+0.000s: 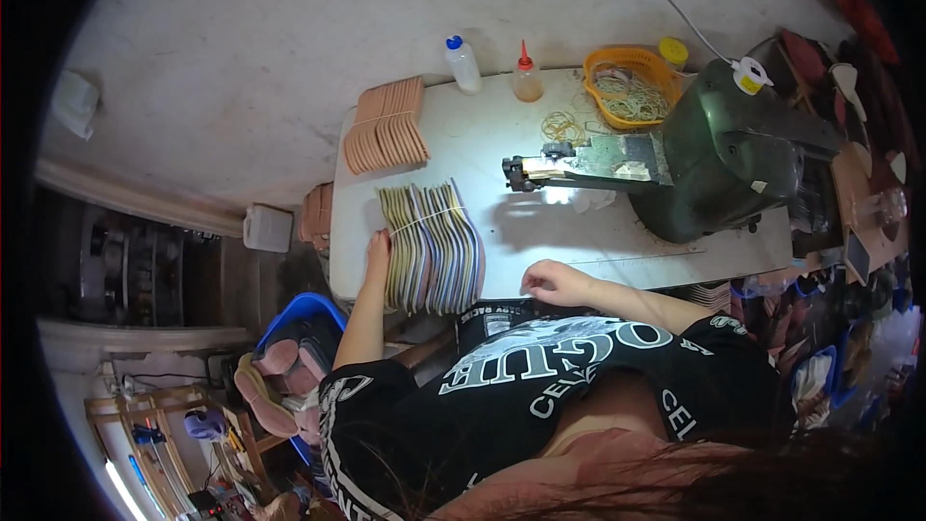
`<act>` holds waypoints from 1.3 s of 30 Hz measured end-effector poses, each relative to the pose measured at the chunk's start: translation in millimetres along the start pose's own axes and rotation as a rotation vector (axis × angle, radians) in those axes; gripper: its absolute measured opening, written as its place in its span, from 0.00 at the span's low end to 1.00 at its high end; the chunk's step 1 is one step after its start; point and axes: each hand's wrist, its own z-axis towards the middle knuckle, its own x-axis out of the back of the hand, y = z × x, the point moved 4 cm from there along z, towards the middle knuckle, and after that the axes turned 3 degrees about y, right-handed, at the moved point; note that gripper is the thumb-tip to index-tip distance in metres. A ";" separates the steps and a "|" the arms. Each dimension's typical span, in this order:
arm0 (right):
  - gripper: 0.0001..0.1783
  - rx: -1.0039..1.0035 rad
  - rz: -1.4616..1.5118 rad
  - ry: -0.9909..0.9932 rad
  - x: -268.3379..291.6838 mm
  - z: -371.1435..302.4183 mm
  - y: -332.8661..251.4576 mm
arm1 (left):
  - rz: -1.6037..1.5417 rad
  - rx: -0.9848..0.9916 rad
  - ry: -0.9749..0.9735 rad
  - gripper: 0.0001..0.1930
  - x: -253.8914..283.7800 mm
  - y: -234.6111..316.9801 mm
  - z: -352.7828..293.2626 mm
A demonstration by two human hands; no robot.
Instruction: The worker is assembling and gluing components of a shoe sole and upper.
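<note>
A bundle of thin curved insoles (431, 246) with yellow-green, blue and pinkish edges stands on the table near its front left. A pale band runs around the bundle. Against its left side rests my left hand (378, 253), fingers stretched along the outermost piece. My right hand (557, 283) is at the table's front edge, to the right of the bundle and apart from it. Its fingers are curled in; whatever they may hold is hidden. Behind the bundle lies a second banded bundle of tan insoles (386, 125).
A dark green machine (714, 159) stands at the right of the white table (511, 241), its arm reaching left. Behind it are a yellow basket (593, 87) of rubber bands, a red-tipped bottle (527, 85) and a blue-capped bottle (463, 68). A blue tub (309, 307) sits below left.
</note>
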 end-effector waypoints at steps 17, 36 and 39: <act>0.09 -0.379 0.427 0.470 1.5 29.7 -1.5 | 0.302 0.080 -0.389 0.62 63.1 242.8 0.1; 0.09 -0.055 -0.370 0.156 -39.1 196.8 -52.9 | 0.180 0.299 -0.296 0.66 104.6 158.9 -39.7; 0.09 -0.008 -0.491 0.135 -37.6 204.4 -58.9 | 0.176 0.184 -0.297 0.64 101.4 157.4 -40.5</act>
